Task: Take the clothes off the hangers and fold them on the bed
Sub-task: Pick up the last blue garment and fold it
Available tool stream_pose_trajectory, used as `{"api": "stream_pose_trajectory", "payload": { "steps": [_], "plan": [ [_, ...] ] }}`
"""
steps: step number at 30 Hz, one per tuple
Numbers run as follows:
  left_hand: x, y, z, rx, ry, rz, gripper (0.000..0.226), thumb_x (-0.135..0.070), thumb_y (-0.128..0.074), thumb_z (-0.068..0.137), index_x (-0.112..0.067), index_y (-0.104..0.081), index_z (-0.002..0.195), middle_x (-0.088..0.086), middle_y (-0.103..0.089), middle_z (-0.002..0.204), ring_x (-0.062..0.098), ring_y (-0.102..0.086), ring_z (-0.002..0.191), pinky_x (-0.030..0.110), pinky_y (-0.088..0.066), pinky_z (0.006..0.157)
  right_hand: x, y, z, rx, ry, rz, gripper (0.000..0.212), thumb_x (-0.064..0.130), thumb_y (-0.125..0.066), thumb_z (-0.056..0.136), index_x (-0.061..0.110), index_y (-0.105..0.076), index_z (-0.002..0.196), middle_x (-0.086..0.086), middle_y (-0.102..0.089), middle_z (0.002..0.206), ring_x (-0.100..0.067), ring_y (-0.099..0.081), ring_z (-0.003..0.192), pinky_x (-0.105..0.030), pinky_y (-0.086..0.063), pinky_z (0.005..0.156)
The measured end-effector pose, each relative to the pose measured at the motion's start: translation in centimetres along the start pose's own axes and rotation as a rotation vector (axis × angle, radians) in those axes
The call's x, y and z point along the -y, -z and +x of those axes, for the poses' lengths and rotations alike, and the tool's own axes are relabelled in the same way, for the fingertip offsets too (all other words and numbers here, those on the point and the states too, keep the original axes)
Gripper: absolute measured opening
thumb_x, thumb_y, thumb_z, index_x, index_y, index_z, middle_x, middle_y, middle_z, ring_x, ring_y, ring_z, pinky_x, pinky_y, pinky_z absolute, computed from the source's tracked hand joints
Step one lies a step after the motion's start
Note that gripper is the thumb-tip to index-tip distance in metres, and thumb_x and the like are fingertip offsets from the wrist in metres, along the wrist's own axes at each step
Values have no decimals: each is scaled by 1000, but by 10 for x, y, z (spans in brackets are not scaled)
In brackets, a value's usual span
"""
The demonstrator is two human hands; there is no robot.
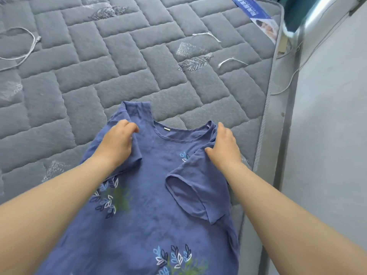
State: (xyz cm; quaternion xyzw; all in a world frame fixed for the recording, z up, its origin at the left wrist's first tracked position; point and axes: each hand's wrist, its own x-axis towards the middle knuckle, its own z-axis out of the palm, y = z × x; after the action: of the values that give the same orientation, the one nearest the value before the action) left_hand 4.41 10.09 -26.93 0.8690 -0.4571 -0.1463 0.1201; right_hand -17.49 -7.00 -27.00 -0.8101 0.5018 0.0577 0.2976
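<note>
Evidently mid-fold: shirt (156,175) lies flat, front up, on bed (119,66), near its right edge. Sleeves (190,191) turned inward over chest, likely to narrow body for next fold. Left hand (117,139) curled round fabric at left shoulder; right hand (224,145) pinches right shoulder fold, thumb spread on cloth. Both forearms stretched forward, wrists low, palms down.

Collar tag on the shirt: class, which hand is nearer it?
Left. The left hand grips the shirt just beside the tag; the right hand holds its far shoulder, farther off.
</note>
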Motion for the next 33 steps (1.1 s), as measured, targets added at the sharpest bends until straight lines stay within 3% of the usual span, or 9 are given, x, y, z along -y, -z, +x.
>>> {"api": "stream_pose_trajectory", "payload": {
  "steps": [5,10,13,15,17,18,20,29,33],
  "plan": [
    [26,8,39,-11,11,85,51,11,-53,81,-2,-50,130,20,-41,137,43,-39,124,46,-34,104,7,-1,23,6,-11,-131,64,6,-57,86,4,-27,143,-15,-42,136,-33,-43,124,-43,-44,95],
    [36,12,69,290,40,309,106,-19,-74,78,-19,0,154,10,8,160,32,1,147,46,-18,117,13,-15,31,-40,6,-233,34,0,-50,83,8,-42,115,-12,-57,115,-34,-54,108,-40,-42,86],
    [29,20,92,383,59,306,120,-21,-80,69,-16,6,153,12,-18,154,32,-21,141,40,-32,111,11,-25,31,-61,27,-233,32,-1,-50,83,10,-44,113,-10,-63,107,-33,-59,100,-37,-36,79],
    [22,21,96,363,76,311,97,-18,-77,70,-9,-18,147,14,-42,136,34,-42,125,39,-42,98,7,-27,27,-123,62,-203,24,1,-50,84,11,-49,106,-9,-63,103,-32,-58,95,-35,-33,74],
    [17,16,86,285,23,252,30,-10,-63,78,-10,-48,105,14,-56,112,32,-53,100,37,-44,77,2,-27,18,-211,80,-153,14,2,-49,85,9,-53,97,-10,-62,96,-33,-55,85,-34,-32,66],
    [17,13,77,232,-10,213,12,-8,-57,80,-13,-47,83,11,-58,98,31,-53,92,35,-39,69,1,-26,12,-247,84,-131,10,3,-50,84,8,-53,92,-10,-61,92,-32,-52,80,-34,-31,62],
    [23,11,57,150,-33,137,22,-11,-54,84,-15,-40,68,8,-55,82,31,-51,83,33,-31,63,0,-23,-2,-296,96,-91,6,4,-52,82,9,-51,86,-9,-59,87,-29,-47,74,-34,-27,59],
    [42,81,-44,-133,-169,-16,15,-12,-60,83,0,-52,82,19,-61,82,37,-54,78,39,-34,60,20,-5,-120,-451,185,-81,16,5,-58,76,15,-46,76,-3,-53,76,-28,-41,68,-34,-26,56],
    [45,107,-117,-194,-261,-89,24,-7,-60,80,-9,-38,71,11,-49,65,31,-43,63,35,-23,55,32,-11,-207,-471,198,-107,23,2,-61,71,17,-44,73,-2,-52,71,-33,-47,67,-33,-27,55]
  ]
}}
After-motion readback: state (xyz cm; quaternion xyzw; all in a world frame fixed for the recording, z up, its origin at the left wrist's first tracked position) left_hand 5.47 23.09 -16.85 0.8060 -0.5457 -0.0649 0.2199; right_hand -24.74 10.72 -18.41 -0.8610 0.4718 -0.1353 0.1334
